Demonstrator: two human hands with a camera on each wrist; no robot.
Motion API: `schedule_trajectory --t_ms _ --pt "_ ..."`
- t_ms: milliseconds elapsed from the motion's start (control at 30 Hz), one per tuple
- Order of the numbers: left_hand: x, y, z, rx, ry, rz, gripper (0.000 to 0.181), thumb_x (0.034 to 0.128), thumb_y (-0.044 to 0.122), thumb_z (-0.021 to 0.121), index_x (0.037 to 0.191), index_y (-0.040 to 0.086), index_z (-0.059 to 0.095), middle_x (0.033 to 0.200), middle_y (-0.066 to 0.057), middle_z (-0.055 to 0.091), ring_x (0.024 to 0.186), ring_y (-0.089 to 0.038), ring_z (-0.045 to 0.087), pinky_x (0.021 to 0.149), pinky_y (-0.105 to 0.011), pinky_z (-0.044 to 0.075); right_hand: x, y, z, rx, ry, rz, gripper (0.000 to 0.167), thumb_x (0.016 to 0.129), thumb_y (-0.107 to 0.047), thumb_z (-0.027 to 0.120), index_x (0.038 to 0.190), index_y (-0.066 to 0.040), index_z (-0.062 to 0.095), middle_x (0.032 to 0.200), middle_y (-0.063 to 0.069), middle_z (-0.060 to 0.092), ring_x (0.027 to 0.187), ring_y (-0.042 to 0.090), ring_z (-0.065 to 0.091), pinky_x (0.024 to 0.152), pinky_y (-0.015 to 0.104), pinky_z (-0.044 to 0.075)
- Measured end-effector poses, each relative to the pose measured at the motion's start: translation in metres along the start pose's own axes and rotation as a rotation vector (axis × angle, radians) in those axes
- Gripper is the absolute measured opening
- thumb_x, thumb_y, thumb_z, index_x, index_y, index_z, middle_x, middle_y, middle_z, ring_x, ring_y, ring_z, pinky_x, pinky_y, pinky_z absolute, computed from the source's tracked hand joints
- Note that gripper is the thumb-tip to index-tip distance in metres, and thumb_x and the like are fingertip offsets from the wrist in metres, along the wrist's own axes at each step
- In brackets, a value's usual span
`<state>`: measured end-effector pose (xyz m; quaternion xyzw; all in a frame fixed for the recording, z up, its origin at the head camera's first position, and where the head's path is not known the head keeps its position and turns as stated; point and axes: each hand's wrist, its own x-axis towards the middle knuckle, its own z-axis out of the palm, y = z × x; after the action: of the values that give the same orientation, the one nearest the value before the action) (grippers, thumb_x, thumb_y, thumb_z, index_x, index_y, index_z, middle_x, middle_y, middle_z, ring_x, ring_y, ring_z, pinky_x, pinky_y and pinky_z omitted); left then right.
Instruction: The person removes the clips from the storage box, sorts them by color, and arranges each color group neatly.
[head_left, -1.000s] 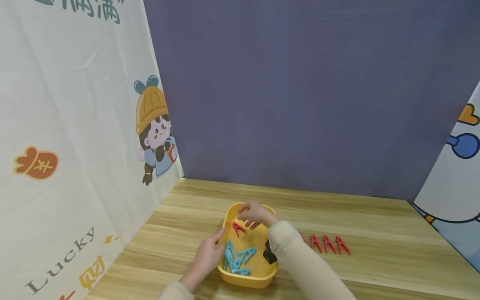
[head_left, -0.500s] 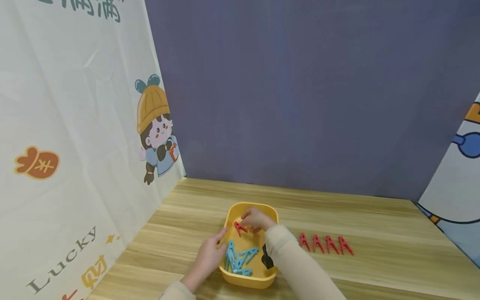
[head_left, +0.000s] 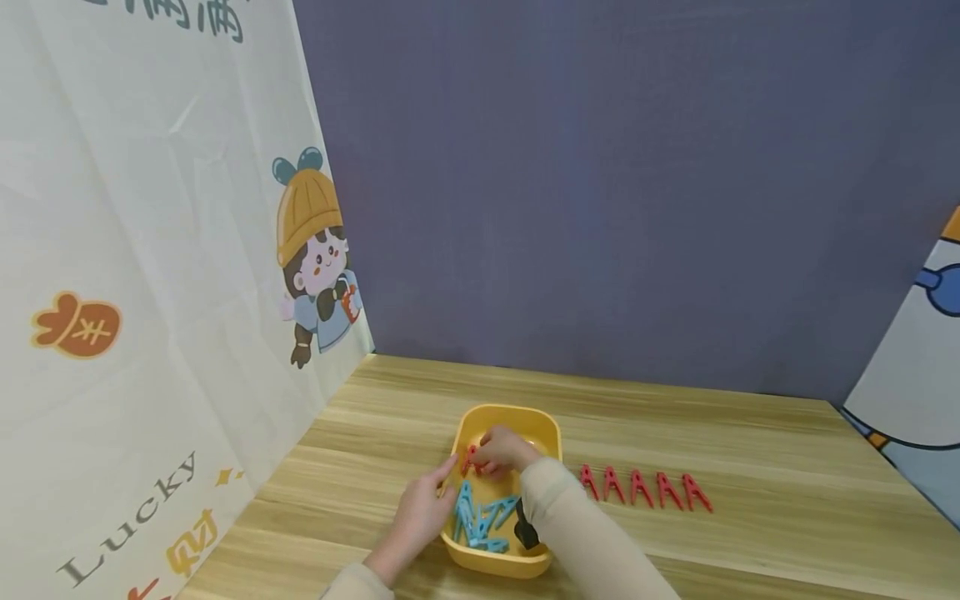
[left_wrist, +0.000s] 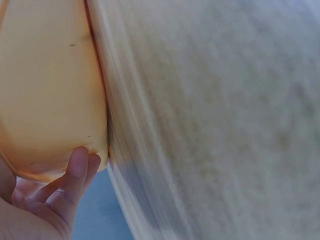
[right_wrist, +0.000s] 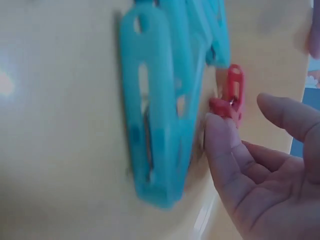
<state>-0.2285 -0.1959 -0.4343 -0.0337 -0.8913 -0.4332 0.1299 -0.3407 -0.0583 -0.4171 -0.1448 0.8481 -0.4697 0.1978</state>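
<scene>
A yellow plastic basin (head_left: 498, 566) stands on the table, with several light-blue clothespins (head_left: 466, 502) heaped in its near part and one red clothespin (head_left: 469, 457) toward its far left. My left hand (head_left: 422, 509) grips the basin's left wall, thumb at the rim; the left wrist view shows fingertips (left_wrist: 77, 162) against the basin's outside. Inside the basin, my right hand (head_left: 504, 450) is at the red clothespin. In the right wrist view its fingertips (right_wrist: 217, 127) touch that red clothespin (right_wrist: 236, 87), while the thumb stands apart from it.
Right of the basin, several red clothespins (head_left: 637, 487) lie in a row on the wooden table (head_left: 750, 467). A dark blue-grey backdrop (head_left: 585, 208) rises behind the table. White printed sheets (head_left: 172, 250) flank it on both sides.
My right hand has lowered into the basin and come to the red clothespin there. The left hand keeps its hold on the basin. The head view has shifted slightly.
</scene>
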Motion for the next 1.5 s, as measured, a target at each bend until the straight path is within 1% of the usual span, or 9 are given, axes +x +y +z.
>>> schedule_trajectory --t_ms 133,400,600,800,900,1100,1333,1433,1500 --pt "0.000 0.000 0.001 0.004 0.002 0.009 0.048 0.0799 -0.001 0.055 0.128 0.001 0.053 0.115 -0.027 0.057 0.042 -0.008 0.033 0.038 -0.024 0.037 -0.001 0.001 0.004 -0.005 0.005 -0.005 0.008 0.079 -0.003 0.064 0.074 0.003 0.061 0.061 0.010 0.061 0.048 0.013 0.053 0.053 0.032 0.053" --pt "0.000 0.002 0.003 0.008 0.032 0.060 0.046 0.0784 -0.001 0.055 0.125 -0.002 0.055 0.111 -0.031 0.057 0.043 -0.008 0.033 0.039 -0.024 0.037 -0.003 0.005 0.005 0.093 -0.061 -0.013 0.005 0.082 0.002 0.061 0.084 0.006 0.060 0.070 0.014 0.063 0.056 0.020 0.060 0.056 0.035 0.054" --pt "0.001 0.001 0.004 0.000 0.000 0.015 0.048 0.0795 0.000 0.056 0.128 0.001 0.053 0.108 -0.027 0.059 0.042 -0.008 0.033 0.037 -0.023 0.035 -0.005 0.002 0.003 0.113 -0.089 -0.033 0.005 0.083 0.001 0.060 0.085 0.006 0.058 0.069 0.013 0.062 0.055 0.018 0.059 0.058 0.036 0.054" --pt "0.002 0.000 0.002 0.014 -0.005 0.010 0.047 0.0811 0.001 0.055 0.128 0.002 0.053 0.087 -0.020 0.061 0.040 -0.006 0.031 0.034 -0.019 0.032 -0.005 -0.003 0.001 0.127 -0.115 -0.046 0.007 0.083 0.000 0.061 0.086 0.004 0.056 0.073 0.012 0.062 0.055 0.017 0.058 0.059 0.036 0.054" --pt "0.002 -0.001 0.002 0.007 -0.006 0.006 0.048 0.0812 0.001 0.055 0.129 0.002 0.052 0.090 -0.022 0.061 0.039 -0.005 0.032 0.034 -0.018 0.032 -0.005 -0.006 0.000 0.132 -0.117 -0.044 0.008 0.082 0.001 0.061 0.087 0.004 0.056 0.070 0.010 0.061 0.053 0.015 0.057 0.058 0.036 0.054" --pt "0.001 -0.003 0.001 0.014 0.006 0.022 0.048 0.0803 0.000 0.056 0.128 0.001 0.053 0.106 -0.026 0.060 0.040 -0.006 0.032 0.035 -0.021 0.034 -0.008 -0.011 -0.005 0.157 -0.112 -0.040 0.012 0.082 0.002 0.060 0.092 0.004 0.055 0.067 0.008 0.059 0.052 0.014 0.056 0.056 0.034 0.054" --pt "0.001 -0.001 0.001 -0.007 -0.001 0.005 0.046 0.0820 0.002 0.055 0.128 0.001 0.053 0.116 -0.030 0.055 0.042 -0.009 0.036 0.037 -0.023 0.037 -0.016 -0.018 -0.019 0.171 -0.109 -0.075 0.018 0.083 0.001 0.060 0.100 0.006 0.055 0.069 0.010 0.060 0.054 0.016 0.057 0.057 0.036 0.054" --pt "0.001 -0.001 0.001 -0.006 -0.003 -0.003 0.045 0.0829 0.002 0.055 0.128 0.002 0.053 0.118 -0.029 0.054 0.046 -0.012 0.042 0.038 -0.024 0.038 -0.021 -0.022 -0.027 0.169 -0.116 -0.085 0.022 0.085 -0.002 0.060 0.104 0.006 0.055 0.070 0.010 0.060 0.055 0.016 0.059 0.060 0.038 0.054" --pt "0.001 -0.001 0.001 0.003 -0.003 -0.005 0.045 0.0833 0.003 0.056 0.128 0.003 0.053 0.119 -0.028 0.053 0.057 -0.017 0.051 0.043 -0.025 0.041 -0.024 -0.023 -0.031 0.178 -0.123 -0.094 0.023 0.086 -0.003 0.060 0.107 0.006 0.055 0.070 0.010 0.061 0.057 0.017 0.060 0.061 0.039 0.054"
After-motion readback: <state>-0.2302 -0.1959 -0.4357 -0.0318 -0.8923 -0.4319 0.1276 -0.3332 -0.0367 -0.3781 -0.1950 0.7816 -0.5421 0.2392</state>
